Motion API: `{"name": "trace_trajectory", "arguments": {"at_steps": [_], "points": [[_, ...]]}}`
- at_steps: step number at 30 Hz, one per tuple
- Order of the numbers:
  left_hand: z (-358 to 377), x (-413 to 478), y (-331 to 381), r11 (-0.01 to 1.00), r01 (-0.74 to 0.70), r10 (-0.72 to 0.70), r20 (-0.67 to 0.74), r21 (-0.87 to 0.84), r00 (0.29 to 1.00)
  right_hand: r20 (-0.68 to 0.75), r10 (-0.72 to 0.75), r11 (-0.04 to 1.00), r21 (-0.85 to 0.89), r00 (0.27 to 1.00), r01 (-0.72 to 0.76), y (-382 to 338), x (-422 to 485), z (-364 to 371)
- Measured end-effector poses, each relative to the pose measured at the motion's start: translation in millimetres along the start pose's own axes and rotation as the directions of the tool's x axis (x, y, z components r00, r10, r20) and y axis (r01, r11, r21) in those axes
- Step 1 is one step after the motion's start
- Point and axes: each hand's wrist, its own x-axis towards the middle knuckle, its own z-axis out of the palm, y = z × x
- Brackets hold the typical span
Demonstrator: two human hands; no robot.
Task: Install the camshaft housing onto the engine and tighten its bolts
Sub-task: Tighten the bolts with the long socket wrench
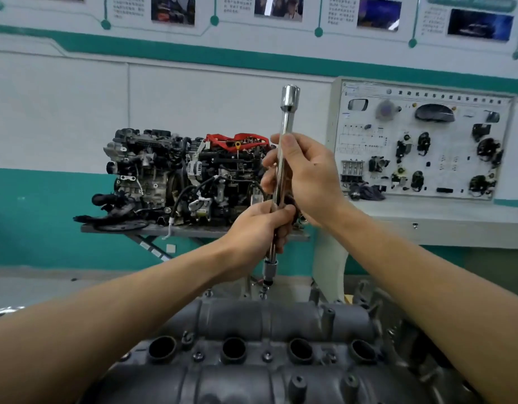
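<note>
Wrench (285,121) held upright: left hand (259,225) grips low, right hand (308,176) grips higher (likely steadying it) at a camshaft housing (237,316) bolt (263,295).

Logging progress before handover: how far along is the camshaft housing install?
Done: the camshaft housing lies in place, with bolts sitting in its near row of holes. In hand: the left hand and right hand grip a long socket wrench held upright, its lower end at a far-edge bolt. Left: tightening that one and probably the others; the picture cannot show which are tight.
</note>
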Motion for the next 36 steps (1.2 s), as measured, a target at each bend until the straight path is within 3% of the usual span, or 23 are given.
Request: {"name": "trace_trajectory", "arguments": {"at_steps": [5,8,10,11,13,15,17,21,24,27,32,36], "points": [[10,-10,10,0.993,0.035,-0.032,0.025,-0.111,0.999,0.046,0.151,0.986,-0.081,0.987,-0.147,-31,-5,0],[37,-24,22,0.994,0.022,-0.011,0.098,-0.104,0.995,-0.029,0.149,0.989,-0.011,0.988,-0.149,-53,-17,-12],[56,-37,30,1.0,0.022,-0.02,0.23,-0.004,0.973,-0.126,0.171,0.984,0.072,0.977,-0.163,-66,-27,-26],[63,-46,33,0.99,0.008,-0.054,0.326,0.142,0.944,-0.176,0.193,0.979,0.101,0.965,-0.178,-72,-32,-35],[73,-68,36,0.839,-0.111,-0.184,0.469,0.533,0.864,-0.271,0.254,0.964,0.147,0.929,-0.221,-84,-41,-54],[85,-88,37,0.591,-0.255,-0.23,0.463,0.765,0.856,-0.338,0.289,0.954,0.183,0.896,-0.238,-98,-48,-73],[101,-107,38,0.402,-0.326,-0.143,0.41,0.856,0.901,-0.377,0.283,0.957,0.179,0.882,-0.23,-108,-58,-90],[138,-131,25,0.289,-0.272,-0.063,0.302,0.918,0.951,-0.429,0.234,0.97,0.158,0.872,-0.183,-122,-77,-108],[163,-144,5,0.303,-0.149,-0.054,0.173,0.941,0.983,-0.457,0.209,0.976,0.157,0.864,-0.153,-129,-86,-113],[174,-152,-12,0.401,-0.057,0.015,0.055,0.914,0.998,-0.479,0.187,0.981,0.139,0.858,-0.136,-135,-93,-119],[175,-153,-22,0.488,-0.04,0.061,0.011,0.872,0.998,-0.498,0.168,0.985,0.107,0.851,-0.132,-139,-100,-130],[174,-153,-27,0.463,-0.067,0.149,-0.003,0.884,0.989,-0.534,0.171,0.985,0.117,0.828,-0.128,-137,-104,-129]]}}
